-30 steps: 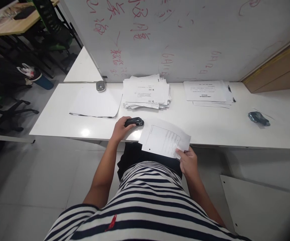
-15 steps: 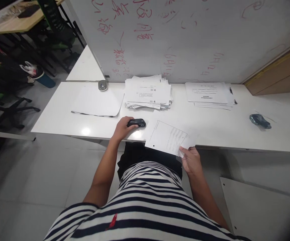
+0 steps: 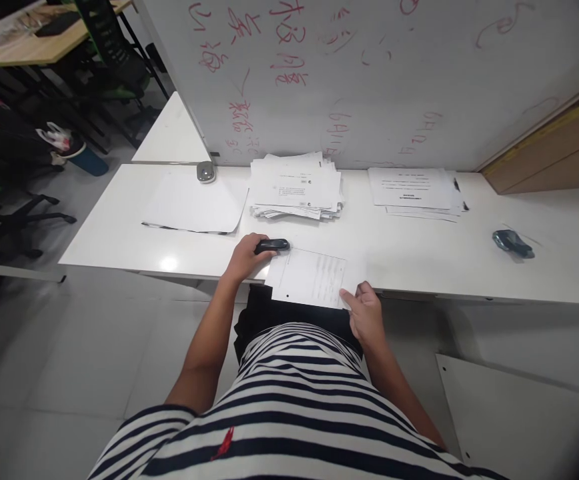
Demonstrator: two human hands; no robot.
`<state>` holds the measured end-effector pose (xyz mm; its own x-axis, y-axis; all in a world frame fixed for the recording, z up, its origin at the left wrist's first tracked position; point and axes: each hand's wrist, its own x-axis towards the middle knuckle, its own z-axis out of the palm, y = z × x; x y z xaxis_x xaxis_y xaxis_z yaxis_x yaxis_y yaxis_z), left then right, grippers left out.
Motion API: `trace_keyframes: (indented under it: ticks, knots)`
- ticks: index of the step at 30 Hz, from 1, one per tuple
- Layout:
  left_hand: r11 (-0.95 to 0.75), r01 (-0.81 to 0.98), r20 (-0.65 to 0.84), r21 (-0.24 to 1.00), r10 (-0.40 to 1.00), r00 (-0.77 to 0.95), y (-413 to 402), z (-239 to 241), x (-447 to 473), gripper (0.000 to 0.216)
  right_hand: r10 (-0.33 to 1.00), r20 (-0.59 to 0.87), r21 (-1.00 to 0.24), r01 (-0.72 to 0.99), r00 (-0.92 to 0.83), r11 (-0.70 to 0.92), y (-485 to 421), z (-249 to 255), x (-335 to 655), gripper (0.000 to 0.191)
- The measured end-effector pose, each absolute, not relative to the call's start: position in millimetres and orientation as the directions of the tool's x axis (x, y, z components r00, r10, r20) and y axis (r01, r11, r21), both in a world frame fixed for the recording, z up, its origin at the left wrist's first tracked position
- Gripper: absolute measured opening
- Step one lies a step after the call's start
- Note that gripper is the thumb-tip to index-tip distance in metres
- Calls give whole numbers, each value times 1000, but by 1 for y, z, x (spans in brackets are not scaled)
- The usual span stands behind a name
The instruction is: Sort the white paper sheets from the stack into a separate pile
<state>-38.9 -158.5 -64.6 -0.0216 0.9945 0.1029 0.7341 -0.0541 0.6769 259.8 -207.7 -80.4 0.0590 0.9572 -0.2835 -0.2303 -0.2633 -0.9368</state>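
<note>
My left hand (image 3: 247,257) is wrapped round a black stapler (image 3: 275,245) near the desk's front edge. Between the thumb and fingers of my right hand (image 3: 364,312) are printed sheets of paper (image 3: 309,277), pinched at their right end. The sheets' far left corner reaches the stapler's front end; whether it lies inside the jaws I cannot tell. Their near edge hangs past the desk edge over my lap. Behind them stands a thick pile of printed papers (image 3: 297,183). Left of that pile lies a large white sheet (image 3: 194,203) with a dark strip along its near edge.
A smaller paper stack (image 3: 412,188) lies to the right on the white desk (image 3: 114,240). Farther right is a dark object in clear wrapping (image 3: 513,244). A small grey rounded device (image 3: 206,172) sits at the back left. The whiteboard (image 3: 369,80) and a cardboard box (image 3: 544,143) bound the back.
My right hand has moved left with the sheets, bringing their left end up to the stapler, and they have turned straighter. My left hand stays on the stapler.
</note>
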Motion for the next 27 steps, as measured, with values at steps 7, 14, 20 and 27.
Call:
trace_keyframes:
  ticks: [7, 14, 20, 27]
  knots:
    - [-151, 732, 153, 664, 986, 64, -166, -64, -36, 43, 970, -241, -957, -159, -35, -243, -197, -87, 246, 24]
    - [-135, 800, 123, 585, 989, 77, -134, -26, -33, 44, 956, -271, -963, 51, -115, -266, -189, -75, 253, 29]
    - [-52, 935, 200, 350, 980, -20, -98, -43, 17, 37, 972, -224, -954, 221, -72, -204, -186, -65, 250, 23]
    - [-124, 938, 360, 325, 933, -1, -101, -60, 24, 30, 979, -196, -912, 377, -59, -160, -185, -72, 249, 25]
